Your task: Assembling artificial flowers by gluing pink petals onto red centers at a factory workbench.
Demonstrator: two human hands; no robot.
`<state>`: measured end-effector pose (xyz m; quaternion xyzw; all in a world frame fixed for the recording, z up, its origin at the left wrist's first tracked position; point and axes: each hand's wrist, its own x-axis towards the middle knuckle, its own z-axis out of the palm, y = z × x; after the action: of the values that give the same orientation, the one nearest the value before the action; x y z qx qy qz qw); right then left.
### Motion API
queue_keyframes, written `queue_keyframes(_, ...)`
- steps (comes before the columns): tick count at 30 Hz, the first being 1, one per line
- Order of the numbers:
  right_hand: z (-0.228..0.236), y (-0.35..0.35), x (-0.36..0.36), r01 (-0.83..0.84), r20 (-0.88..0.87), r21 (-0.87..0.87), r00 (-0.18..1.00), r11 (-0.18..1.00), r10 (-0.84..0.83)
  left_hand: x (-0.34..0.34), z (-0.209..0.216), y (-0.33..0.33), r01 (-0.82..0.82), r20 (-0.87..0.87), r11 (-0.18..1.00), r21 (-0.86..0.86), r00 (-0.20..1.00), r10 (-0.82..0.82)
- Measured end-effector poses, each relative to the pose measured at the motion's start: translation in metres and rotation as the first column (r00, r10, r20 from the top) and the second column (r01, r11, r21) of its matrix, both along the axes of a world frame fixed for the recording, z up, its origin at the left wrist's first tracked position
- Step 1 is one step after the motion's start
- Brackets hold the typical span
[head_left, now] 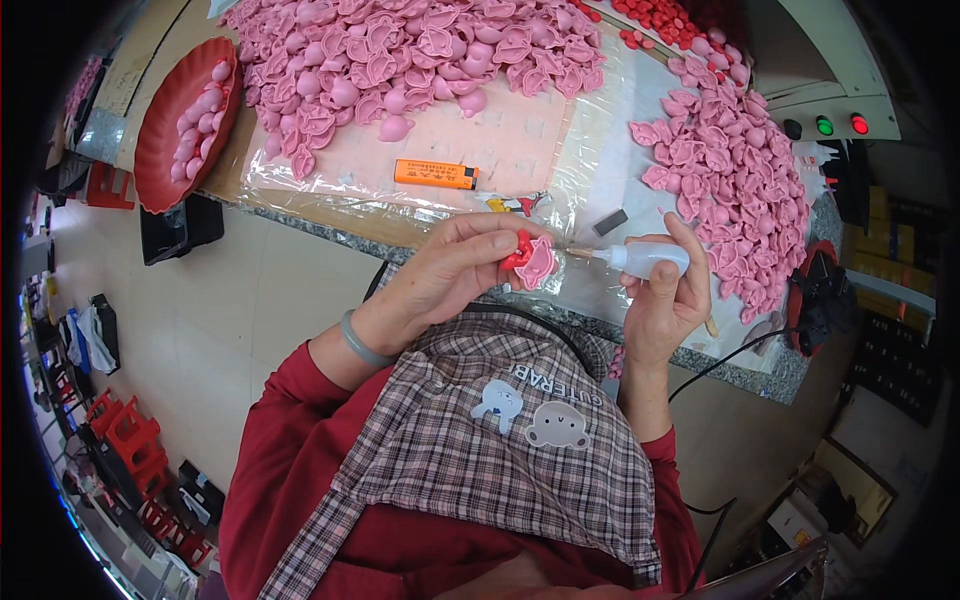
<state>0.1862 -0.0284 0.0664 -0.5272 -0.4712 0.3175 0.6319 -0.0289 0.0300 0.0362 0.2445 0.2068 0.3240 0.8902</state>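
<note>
Between the fingertips of my left hand (455, 262) is a small pink moulded plastic piece (536, 264) with a raised rim, together with a red piece (518, 252) behind it. My right hand (672, 295) grips a translucent white squeeze bottle (650, 260), tipped sideways. Its thin nozzle (580, 252) points left and ends just short of the pink piece; whether they touch I cannot tell. On the table beyond my hands lie an orange lighter (436, 174) and a small dark grey block (610, 222).
A large heap of pink pieces (400, 50) covers the far table, and another pile (725, 190) lies at the right. Red pieces (660, 22) sit at the back. A red oval tray (150, 150) overhangs the left edge. A machine with lit buttons (840, 115) stands far right.
</note>
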Motion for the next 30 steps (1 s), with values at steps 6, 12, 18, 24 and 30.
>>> queue_keyframes(6,0.0,0.0,0.001,-0.011,0.012,-0.018,1.0,1.0,0.012,0.0,0.001,0.0,0.009,0.002,1.0,-0.007,1.0,-0.009)
queue_keyframes(12,-0.001,0.001,-0.001,-0.012,-0.033,-0.005,0.999,1.0,0.011,0.0,0.0,-0.001,0.033,0.012,0.999,-0.005,0.999,-0.033)
queue_keyframes(18,-0.002,0.0,-0.005,0.003,-0.008,0.003,1.0,1.0,-0.003,0.001,0.001,0.0,0.029,0.032,1.0,0.008,0.999,-0.029)
queue_keyframes(24,-0.005,-0.003,-0.011,0.041,-0.036,-0.006,0.999,0.999,-0.041,0.002,0.003,0.0,0.015,0.056,0.999,0.029,0.998,-0.017)
queue_keyframes(30,-0.009,-0.004,-0.015,0.036,-0.068,-0.012,0.997,0.999,-0.037,0.002,0.001,-0.001,0.008,0.042,0.999,0.036,0.999,-0.01)
